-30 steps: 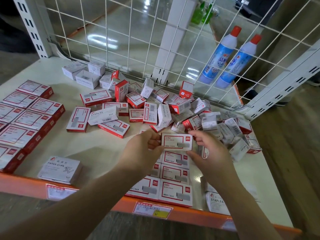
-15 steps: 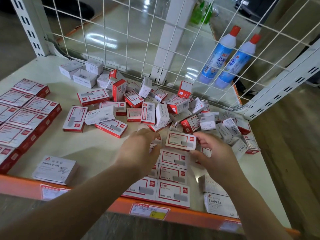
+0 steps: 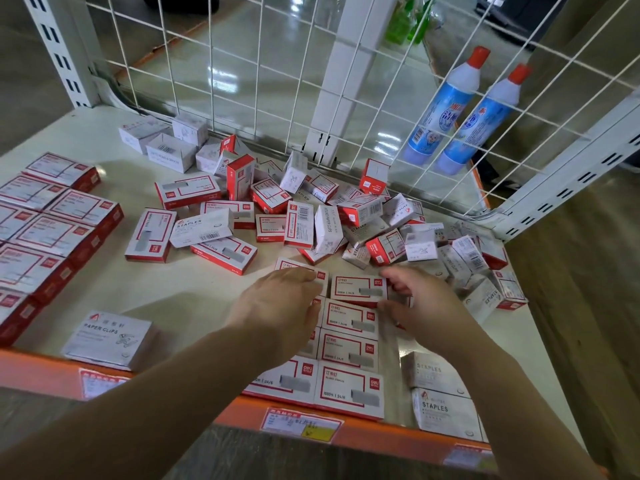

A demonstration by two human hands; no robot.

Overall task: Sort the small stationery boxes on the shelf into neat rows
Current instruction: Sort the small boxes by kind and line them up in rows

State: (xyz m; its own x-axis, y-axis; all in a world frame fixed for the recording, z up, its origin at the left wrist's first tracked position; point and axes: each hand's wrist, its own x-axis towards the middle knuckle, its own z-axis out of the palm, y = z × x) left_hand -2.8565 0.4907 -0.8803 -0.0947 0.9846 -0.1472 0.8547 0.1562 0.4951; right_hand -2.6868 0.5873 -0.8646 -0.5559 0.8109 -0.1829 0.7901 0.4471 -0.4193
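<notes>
At the middle of the shelf, just behind the two short columns of red-and-white staple boxes, the right hand (image 3: 420,306) has its thumb and fingers curled round the right end of a red staple box (image 3: 358,289), pinching it as the box lies flat at the far end of the right column. The left hand (image 3: 280,306) lies beside it with fingers nearly straight, palm down, resting on the neighbouring box (image 3: 311,273) at the head of the left column and covering most of that column.

Nearer the orange shelf edge (image 3: 381,433), the placed rows (image 3: 349,389) sit square, labels up, touching one another. To their right stand two white boxes marked STAPLES (image 3: 445,410); to the left lies a single white paper-clip box (image 3: 109,336), and further left a larger block of red boxes (image 3: 52,233) already in order. Behind the hands the unsorted heap (image 3: 329,223) sprawls toward the wire mesh back (image 3: 242,81), boxes tilted, on edge and overlapping.

The step in hand seems to be seating this box flush against the one before it. Much of the task remains. Next, the fingers would need to let go cleanly without dragging the box askew, then reach into the heap for another of the same red kind, turning it label-up before setting it down.
</notes>
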